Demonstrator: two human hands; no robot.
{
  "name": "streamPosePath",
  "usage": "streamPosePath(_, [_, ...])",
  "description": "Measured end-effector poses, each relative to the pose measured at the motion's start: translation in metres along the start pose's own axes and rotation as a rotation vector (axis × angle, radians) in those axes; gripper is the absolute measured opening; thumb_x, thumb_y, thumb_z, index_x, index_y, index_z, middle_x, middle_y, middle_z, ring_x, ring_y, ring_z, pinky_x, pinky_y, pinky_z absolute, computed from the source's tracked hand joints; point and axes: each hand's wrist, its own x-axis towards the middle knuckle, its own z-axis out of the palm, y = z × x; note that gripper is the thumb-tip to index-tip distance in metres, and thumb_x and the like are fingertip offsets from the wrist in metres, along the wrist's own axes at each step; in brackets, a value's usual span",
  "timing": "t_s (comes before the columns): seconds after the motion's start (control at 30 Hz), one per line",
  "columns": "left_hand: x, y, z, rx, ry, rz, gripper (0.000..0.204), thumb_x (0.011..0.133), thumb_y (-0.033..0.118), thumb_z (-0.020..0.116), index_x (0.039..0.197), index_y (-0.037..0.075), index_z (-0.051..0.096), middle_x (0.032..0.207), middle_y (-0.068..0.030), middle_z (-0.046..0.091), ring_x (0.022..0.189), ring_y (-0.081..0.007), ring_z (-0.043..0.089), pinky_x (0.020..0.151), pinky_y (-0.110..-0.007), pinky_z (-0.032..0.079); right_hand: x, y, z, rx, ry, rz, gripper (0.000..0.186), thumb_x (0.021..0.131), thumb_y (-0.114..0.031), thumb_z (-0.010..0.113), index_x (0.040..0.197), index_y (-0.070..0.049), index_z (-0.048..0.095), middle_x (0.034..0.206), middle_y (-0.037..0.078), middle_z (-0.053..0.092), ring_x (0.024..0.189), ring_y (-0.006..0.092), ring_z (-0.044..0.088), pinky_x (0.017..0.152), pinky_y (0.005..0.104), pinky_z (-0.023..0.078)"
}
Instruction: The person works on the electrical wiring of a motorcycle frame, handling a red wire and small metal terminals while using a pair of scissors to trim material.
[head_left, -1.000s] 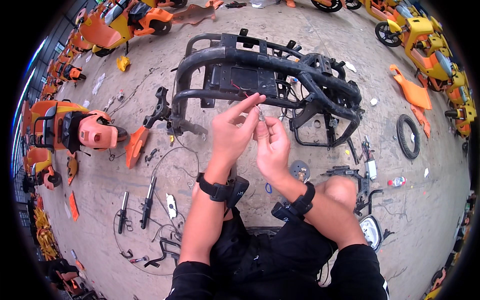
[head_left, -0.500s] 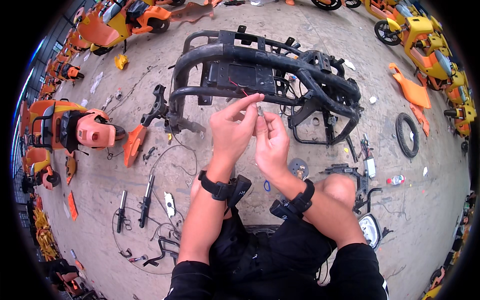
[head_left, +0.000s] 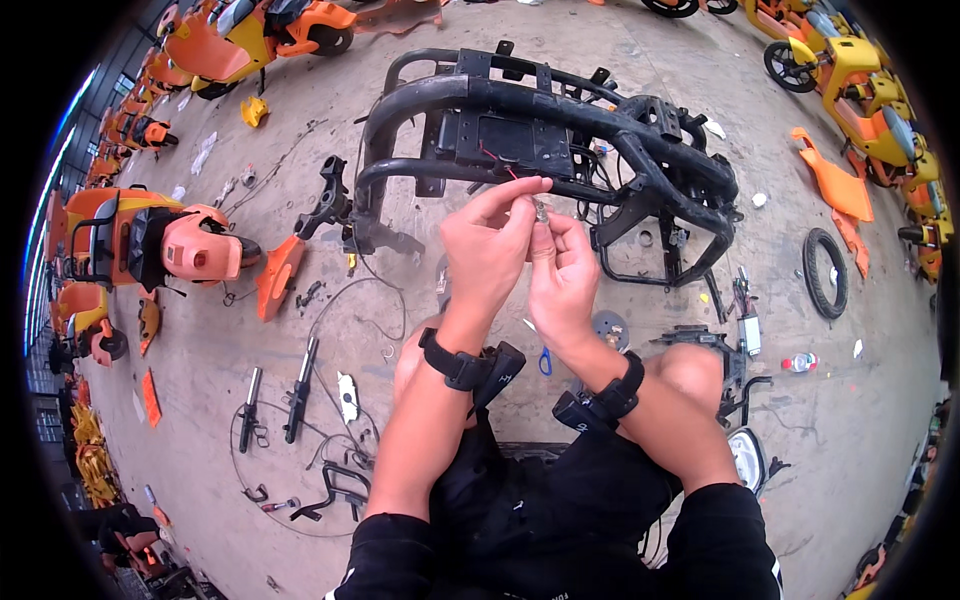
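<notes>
My left hand and my right hand meet in front of me, their fingers closed in a pinch. Between the fingertips shows a small silvery piece, too small for me to tell its kind. Both thumbs are close against it, and the left forefinger stretches out above it. Just beyond the hands a black tubular scooter frame lies on the concrete floor. A thin red wire sticks out near the frame's flat black panel.
Left of me lie two fork tubes, looped cable and an orange-yellow scooter. Blue-handled scissors lie between my knees. To the right are a black tyre, a bottle, a headlight and orange panels.
The whole scene has shifted slightly right in the picture as my head turned. Both hands keep the same pinch on the small piece, and the scissors show more fully.
</notes>
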Motion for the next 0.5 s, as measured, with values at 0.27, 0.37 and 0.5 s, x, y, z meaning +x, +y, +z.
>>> streamPosePath(0.27, [-0.003,0.007,-0.002,-0.047,0.055,0.076,0.026,0.094,-0.001,0.065,0.120,-0.003,0.067,0.104,-0.0131,0.077,0.081,-0.0107,0.070,0.068,-0.023,0.056,-0.003,-0.002,0.001,-0.031,-0.028,0.001,0.021,0.107,-0.015,0.056,0.117,0.003,0.059,0.098,0.005,0.069,0.087,0.0076,0.062,0.073,0.0239,0.051])
streamPosePath(0.37, [-0.005,0.008,-0.008,-0.040,0.061,0.040,0.018,0.092,0.000,0.069,0.110,-0.005,0.069,0.103,-0.0130,0.076,0.078,-0.0110,0.069,0.064,-0.023,0.056,-0.002,-0.002,0.000,-0.040,-0.030,-0.004,0.019,0.107,-0.016,0.057,0.115,0.002,0.059,0.094,0.004,0.067,0.082,0.0063,0.059,0.070,0.0230,0.048])
streamPosePath(0.5, [-0.003,0.010,-0.011,0.030,0.022,-0.048,0.014,0.092,0.002,0.071,0.104,-0.005,0.073,0.100,-0.0119,0.076,0.079,-0.0102,0.069,0.066,-0.023,0.057,-0.002,-0.002,0.001,-0.021,-0.017,-0.010,0.019,0.106,-0.017,0.057,0.113,0.001,0.059,0.093,0.003,0.066,0.080,0.0057,0.057,0.069,0.0226,0.048])
